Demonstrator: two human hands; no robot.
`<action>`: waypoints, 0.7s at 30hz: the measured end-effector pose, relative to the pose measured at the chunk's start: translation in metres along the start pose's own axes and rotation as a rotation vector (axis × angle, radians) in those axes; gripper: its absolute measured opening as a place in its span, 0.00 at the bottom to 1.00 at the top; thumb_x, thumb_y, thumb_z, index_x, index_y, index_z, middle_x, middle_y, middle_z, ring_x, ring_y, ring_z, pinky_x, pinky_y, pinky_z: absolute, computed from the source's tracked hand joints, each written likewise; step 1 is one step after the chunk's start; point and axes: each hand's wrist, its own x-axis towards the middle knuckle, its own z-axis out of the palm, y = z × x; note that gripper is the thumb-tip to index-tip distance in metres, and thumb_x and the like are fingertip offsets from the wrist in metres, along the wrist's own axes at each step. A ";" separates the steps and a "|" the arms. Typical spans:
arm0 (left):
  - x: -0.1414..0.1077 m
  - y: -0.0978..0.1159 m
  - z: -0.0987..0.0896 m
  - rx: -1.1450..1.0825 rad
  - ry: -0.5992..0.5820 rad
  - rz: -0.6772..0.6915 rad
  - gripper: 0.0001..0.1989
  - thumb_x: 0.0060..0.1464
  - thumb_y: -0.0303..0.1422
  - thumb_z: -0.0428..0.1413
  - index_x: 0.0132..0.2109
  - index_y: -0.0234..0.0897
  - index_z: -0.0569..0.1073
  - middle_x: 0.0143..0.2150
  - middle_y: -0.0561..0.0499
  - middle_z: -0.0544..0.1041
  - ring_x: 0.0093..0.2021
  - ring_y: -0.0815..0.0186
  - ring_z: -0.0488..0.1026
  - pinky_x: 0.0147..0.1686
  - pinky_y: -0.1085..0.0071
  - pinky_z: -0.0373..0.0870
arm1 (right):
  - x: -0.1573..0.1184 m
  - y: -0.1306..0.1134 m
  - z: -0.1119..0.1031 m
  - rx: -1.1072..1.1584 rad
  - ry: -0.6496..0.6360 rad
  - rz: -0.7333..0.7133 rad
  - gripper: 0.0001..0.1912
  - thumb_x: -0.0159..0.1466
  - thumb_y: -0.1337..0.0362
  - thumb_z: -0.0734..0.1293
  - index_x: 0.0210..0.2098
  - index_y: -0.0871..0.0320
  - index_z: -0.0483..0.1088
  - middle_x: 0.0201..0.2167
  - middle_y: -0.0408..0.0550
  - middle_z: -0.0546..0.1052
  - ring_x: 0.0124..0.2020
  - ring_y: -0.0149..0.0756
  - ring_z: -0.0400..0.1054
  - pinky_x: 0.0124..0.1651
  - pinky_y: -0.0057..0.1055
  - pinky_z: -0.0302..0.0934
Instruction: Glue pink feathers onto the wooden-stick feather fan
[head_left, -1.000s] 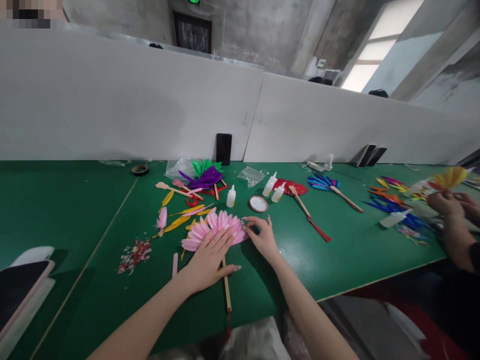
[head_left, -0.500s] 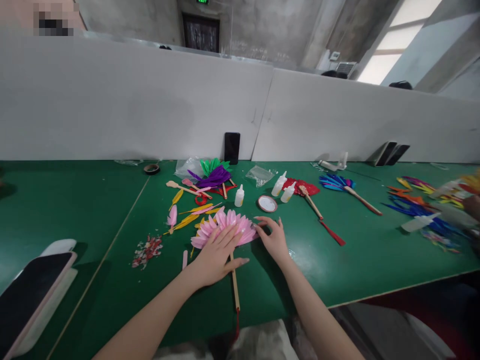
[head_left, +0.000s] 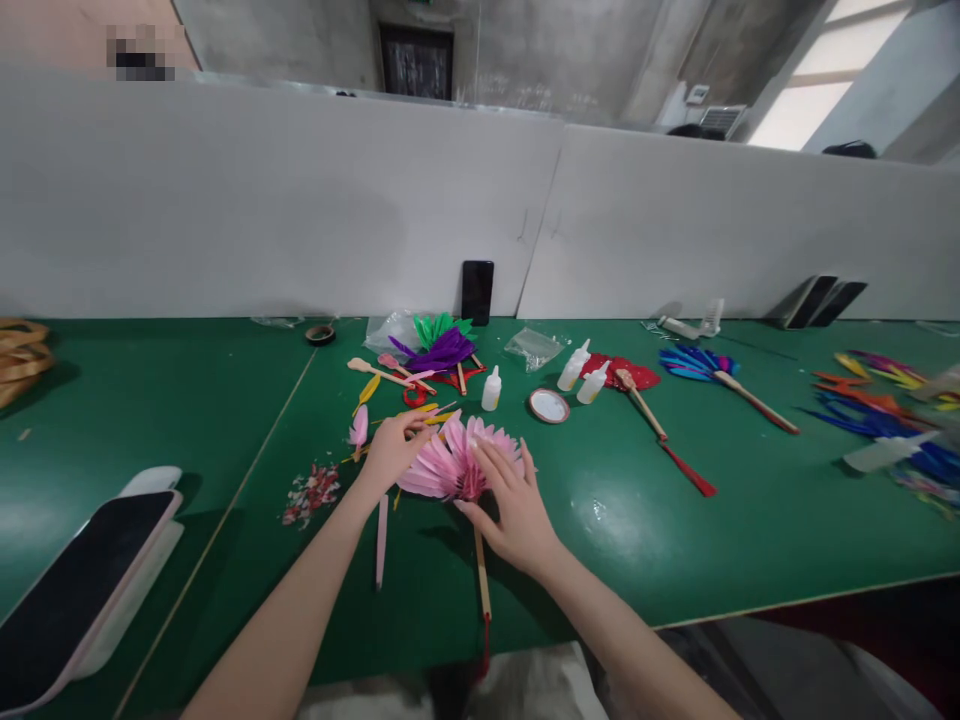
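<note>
A pink feather fan lies on the green table, its wooden handle pointing toward me with a red tassel at the end. My left hand is at the fan's upper left edge, thumb and fingers bent and apart, near the yellow feathers. Spread over the fan's right half is my right hand, fingers apart and palm down. Pink feathers and a dark pink centre show between the hands. A pale pink strip lies left of the handle.
Glue bottles, a tape roll and a red fan lie beyond the pink fan. A blue fan is to the right. Red scraps and a large phone are on the left. A white partition stands behind.
My left hand has moved off the fan's middle to its upper left edge. My right hand has come from the right edge onto the fan. The view has shifted left.
</note>
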 end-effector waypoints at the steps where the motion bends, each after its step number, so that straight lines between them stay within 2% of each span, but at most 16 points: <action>1: 0.000 0.001 0.003 -0.006 -0.006 0.006 0.14 0.50 0.35 0.53 0.43 0.35 0.74 0.33 0.48 0.80 0.34 0.62 0.76 0.36 0.67 0.73 | 0.000 -0.002 0.001 0.003 -0.034 -0.013 0.34 0.63 0.53 0.60 0.65 0.54 0.46 0.63 0.50 0.58 0.63 0.45 0.51 0.66 0.54 0.29; 5: 0.003 0.003 0.011 0.013 -0.020 0.023 0.15 0.50 0.37 0.54 0.43 0.34 0.74 0.29 0.50 0.79 0.30 0.63 0.76 0.33 0.68 0.72 | -0.001 -0.001 0.002 0.017 -0.105 -0.040 0.34 0.64 0.52 0.59 0.66 0.53 0.45 0.63 0.49 0.57 0.64 0.44 0.49 0.66 0.54 0.29; 7: 0.005 0.004 0.013 0.047 -0.012 0.034 0.14 0.53 0.38 0.52 0.41 0.35 0.75 0.31 0.49 0.79 0.30 0.63 0.75 0.32 0.68 0.71 | -0.001 -0.001 0.002 0.017 -0.128 -0.044 0.33 0.65 0.51 0.58 0.65 0.53 0.46 0.63 0.49 0.57 0.65 0.44 0.49 0.66 0.53 0.29; 10: 0.007 0.007 0.016 0.125 0.020 0.047 0.14 0.54 0.40 0.50 0.35 0.36 0.77 0.33 0.46 0.78 0.35 0.58 0.74 0.40 0.62 0.69 | -0.001 -0.001 0.002 0.012 -0.157 -0.045 0.33 0.65 0.50 0.58 0.65 0.54 0.47 0.64 0.49 0.56 0.65 0.43 0.48 0.66 0.52 0.28; 13: 0.009 0.008 0.021 0.194 0.047 0.043 0.12 0.50 0.39 0.55 0.29 0.37 0.77 0.32 0.44 0.77 0.39 0.53 0.72 0.45 0.54 0.64 | 0.000 -0.001 0.003 0.012 -0.177 -0.049 0.33 0.65 0.50 0.57 0.65 0.55 0.48 0.64 0.49 0.55 0.65 0.43 0.48 0.66 0.52 0.30; 18: 0.010 0.008 0.024 0.149 0.020 0.050 0.09 0.51 0.34 0.55 0.25 0.38 0.75 0.29 0.49 0.77 0.38 0.59 0.72 0.43 0.62 0.66 | 0.000 0.000 0.005 0.017 -0.174 -0.056 0.33 0.65 0.50 0.58 0.65 0.55 0.47 0.64 0.50 0.55 0.64 0.45 0.49 0.66 0.53 0.32; 21: 0.009 0.009 0.023 0.117 0.044 0.035 0.08 0.50 0.32 0.55 0.26 0.37 0.74 0.29 0.50 0.77 0.38 0.60 0.72 0.42 0.63 0.67 | -0.001 -0.001 0.006 0.012 -0.182 -0.055 0.34 0.65 0.49 0.58 0.66 0.55 0.46 0.64 0.50 0.55 0.65 0.45 0.48 0.66 0.53 0.31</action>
